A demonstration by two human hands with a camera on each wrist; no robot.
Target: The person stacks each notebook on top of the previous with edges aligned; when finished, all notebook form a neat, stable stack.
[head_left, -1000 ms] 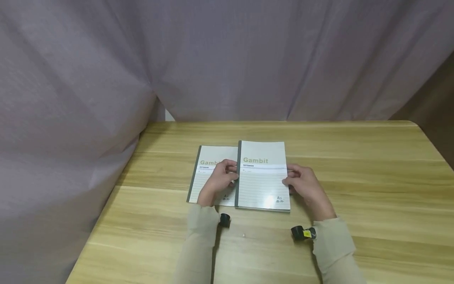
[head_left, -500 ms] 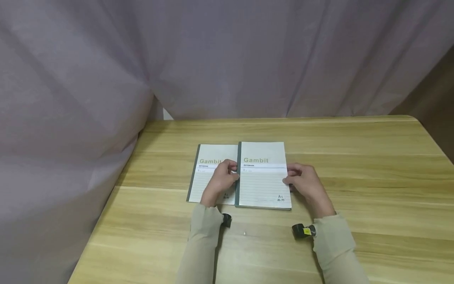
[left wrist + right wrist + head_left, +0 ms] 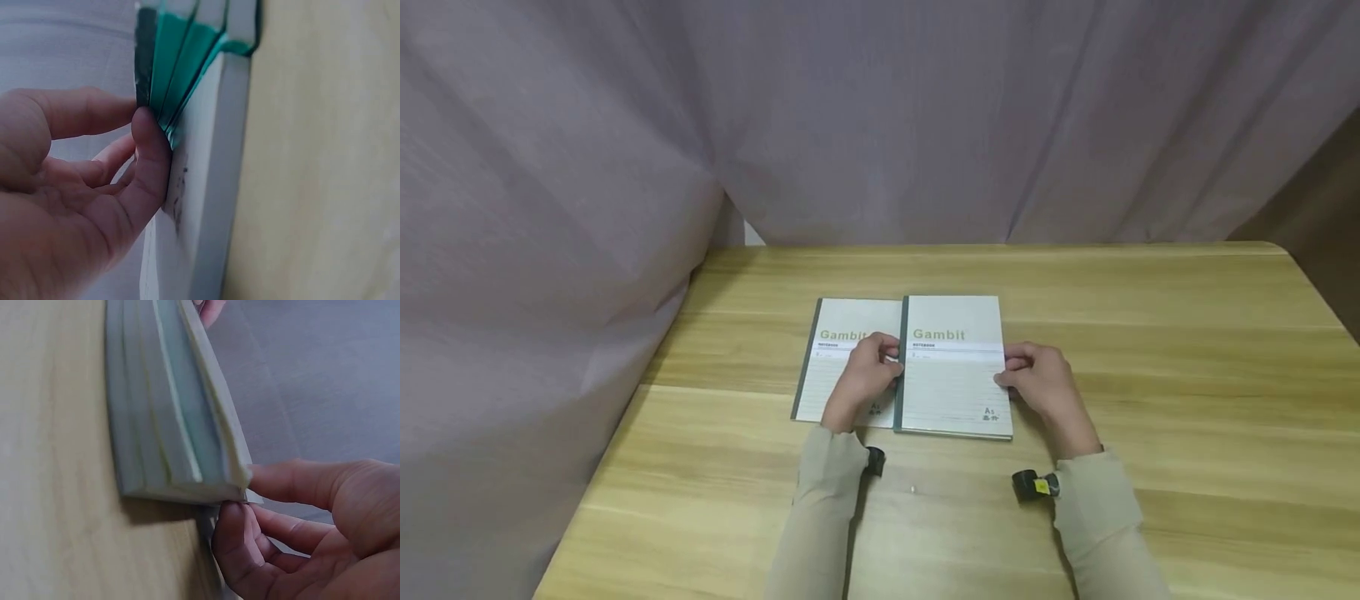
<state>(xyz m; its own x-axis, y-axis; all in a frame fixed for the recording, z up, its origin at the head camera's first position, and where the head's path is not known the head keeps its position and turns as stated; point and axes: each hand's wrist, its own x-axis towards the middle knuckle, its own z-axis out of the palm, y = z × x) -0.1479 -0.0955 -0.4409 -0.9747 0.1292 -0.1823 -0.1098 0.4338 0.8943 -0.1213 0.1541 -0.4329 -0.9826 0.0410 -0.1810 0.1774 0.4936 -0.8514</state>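
- Stack of Gambit notebooks (image 3: 953, 367) lying flat on the wooden surface (image 3: 1150, 375), held by both side edges near mid-table.
- Left hand (image 3: 861, 385) at the spine side, fingers (image 3: 150, 156) curled and pressing against the green spines; thumb on top.
- Right hand (image 3: 1043, 385) at the open page edge, fingers (image 3: 234, 531) curled under the lowest corner and thumb above, pinching the stack.
- Wrist views show several thin books fanned apart rather than squared.
- Likely risk: lower books sliding out if the stack comes up with so light a pinch, since the covers look smooth and the edges are uneven.
- Likely risk: top cover buckling or springing open on the page side under thumb pressure alone.
- Single notebook (image 3: 842, 358) just to the left, touching or slightly beneath the stack and partly covered by the left hand; could be dragged along by that wrist.
- Grey curtain (image 3: 880, 125) hanging behind and to the left, well apart.
- Nothing else standing near the hands.
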